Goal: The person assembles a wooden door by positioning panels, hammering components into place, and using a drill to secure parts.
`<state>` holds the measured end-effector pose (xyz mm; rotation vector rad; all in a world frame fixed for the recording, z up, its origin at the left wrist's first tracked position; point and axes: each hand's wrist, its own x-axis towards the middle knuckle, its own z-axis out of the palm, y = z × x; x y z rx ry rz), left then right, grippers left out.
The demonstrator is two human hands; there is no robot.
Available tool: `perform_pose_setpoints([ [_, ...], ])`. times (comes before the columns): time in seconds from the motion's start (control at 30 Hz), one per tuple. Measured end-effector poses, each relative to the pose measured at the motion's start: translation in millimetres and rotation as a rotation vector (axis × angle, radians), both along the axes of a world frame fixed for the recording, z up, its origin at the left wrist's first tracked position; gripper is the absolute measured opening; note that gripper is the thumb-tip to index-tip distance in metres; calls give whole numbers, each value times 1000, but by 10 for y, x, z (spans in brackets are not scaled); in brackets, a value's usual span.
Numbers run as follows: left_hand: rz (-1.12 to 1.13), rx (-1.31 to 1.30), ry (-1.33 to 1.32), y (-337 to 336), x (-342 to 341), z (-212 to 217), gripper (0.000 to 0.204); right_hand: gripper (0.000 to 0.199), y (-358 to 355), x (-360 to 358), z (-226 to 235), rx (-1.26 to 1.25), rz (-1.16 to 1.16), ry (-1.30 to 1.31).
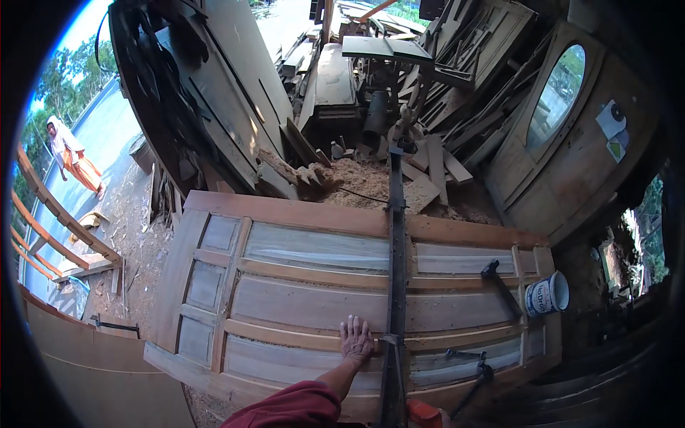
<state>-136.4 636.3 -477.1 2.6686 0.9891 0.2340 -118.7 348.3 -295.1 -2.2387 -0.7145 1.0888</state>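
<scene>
A wooden panelled door point(307, 294) lies flat before me. A long dark metal bar clamp point(397, 271) runs across it from the far edge to the near one. My left hand point(356, 341) rests palm down on a door rail, fingers stretched, just left of the bar. By the lower edge is a red-orange object point(424, 413), cut off by the frame. A sliver of what seems to be my right hand point(445, 419) shows beside it; its fingers are hidden. On the door's right part lie a black hammer point(503, 289), a small metal tool point(466, 354) and another dark long-handled tool point(474, 389).
A white and blue bucket point(541, 297) sits at the door's right end. Beyond lie sawdust point(357, 182), a machine with a flat top point(385, 48) and stacked boards. A door with an oval window point(556, 93) leans at right. Outside at left, a person point(71, 157) stands.
</scene>
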Motion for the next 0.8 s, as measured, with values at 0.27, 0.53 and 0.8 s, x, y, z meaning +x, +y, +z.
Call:
perform_pose_setpoints([
  [0.27, 6, 31, -36, -23, -26, -72, 49, 90, -100, 57, 97, -19, 33, -8],
  [0.53, 16, -20, 36, 52, -48, 14, 47, 92, -391, 87, 257, -62, 94, -64],
  [0.8, -5, 11, -1, 77, 45, -25, 46, 80, -554, 30, 827, -70, 241, -229],
])
